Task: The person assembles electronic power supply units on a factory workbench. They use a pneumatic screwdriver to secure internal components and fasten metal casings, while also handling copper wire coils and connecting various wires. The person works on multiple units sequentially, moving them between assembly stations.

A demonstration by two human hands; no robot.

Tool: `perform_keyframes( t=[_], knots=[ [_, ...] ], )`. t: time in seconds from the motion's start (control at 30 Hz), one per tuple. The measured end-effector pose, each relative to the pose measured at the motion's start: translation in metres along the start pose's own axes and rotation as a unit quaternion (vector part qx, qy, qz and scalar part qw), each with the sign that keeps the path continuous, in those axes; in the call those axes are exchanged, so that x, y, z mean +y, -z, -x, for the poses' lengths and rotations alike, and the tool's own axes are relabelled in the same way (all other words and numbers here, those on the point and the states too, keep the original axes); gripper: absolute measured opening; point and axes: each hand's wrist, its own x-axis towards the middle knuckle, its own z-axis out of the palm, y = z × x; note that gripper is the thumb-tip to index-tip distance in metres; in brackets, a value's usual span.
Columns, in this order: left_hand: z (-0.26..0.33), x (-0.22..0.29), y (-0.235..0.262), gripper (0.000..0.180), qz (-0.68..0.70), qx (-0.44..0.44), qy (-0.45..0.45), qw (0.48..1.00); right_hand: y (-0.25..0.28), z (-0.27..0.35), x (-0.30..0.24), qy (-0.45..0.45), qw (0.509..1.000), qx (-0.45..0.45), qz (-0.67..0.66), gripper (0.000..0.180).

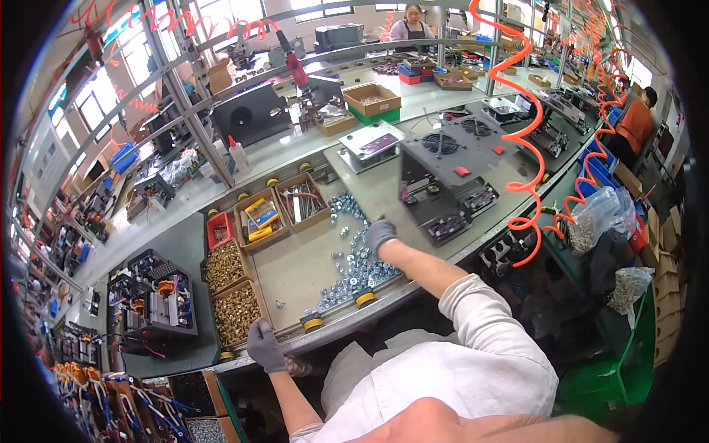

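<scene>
My left hand (265, 347), in a grey glove, is at the bench's near edge beside a cardboard box of brass-coloured fasteners (238, 311). Its fingers are curled together, and anything inside them is hidden. Further right my right hand (380, 233), gloved the same way, reaches over the bench with bent fingers. What it may hold cannot be made out. It is at the right side of a loose heap of silver screws (357, 272). Just beyond it, an open dark metal case (443, 177) with fans and circuit boards stands on a grey board (484, 221).
Boxes hold a yellow kit (261, 213) and metal tools (301, 201). A dark power unit (153, 295) sits at the left. An orange coiled hose (526, 133) hangs at the right. People (412, 29) are at the far benches. Yellow rollers (365, 298) line the near edge.
</scene>
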Motion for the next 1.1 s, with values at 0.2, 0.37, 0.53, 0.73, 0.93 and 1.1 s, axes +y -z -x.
perform_keyframes(
  t=[0.2, 0.37, 0.53, 0.73, 0.93, 1.1],
  knots=[
    [0.008, 0.016, -0.019, 0.024, 0.069, -0.035, -0.014, 0.997, 0.078, 0.064, -0.062, 0.145, 0.979, 0.038, -0.135, 0.056],
    [0.024, 0.064, -0.048, 0.021, 0.121, -0.138, -0.063, 0.981, 0.151, 0.135, -0.011, 0.311, 0.888, 0.003, -0.339, 0.039],
    [0.025, 0.088, -0.072, 0.031, 0.011, -0.212, -0.176, 0.961, 0.105, 0.085, 0.050, 0.191, 0.873, 0.275, -0.354, 0.036],
    [0.030, 0.107, -0.090, 0.051, -0.071, -0.247, -0.284, 0.924, 0.041, 0.032, 0.190, -0.103, 0.923, 0.117, -0.351, 0.042],
    [0.036, 0.102, -0.088, 0.054, -0.118, -0.296, -0.253, 0.913, -0.042, 0.013, 0.321, -0.315, 0.907, -0.005, -0.278, 0.044],
    [0.035, 0.095, -0.096, 0.059, -0.118, -0.281, -0.257, 0.917, -0.035, 0.035, 0.327, -0.359, 0.884, -0.056, -0.294, 0.054]
  ],
)
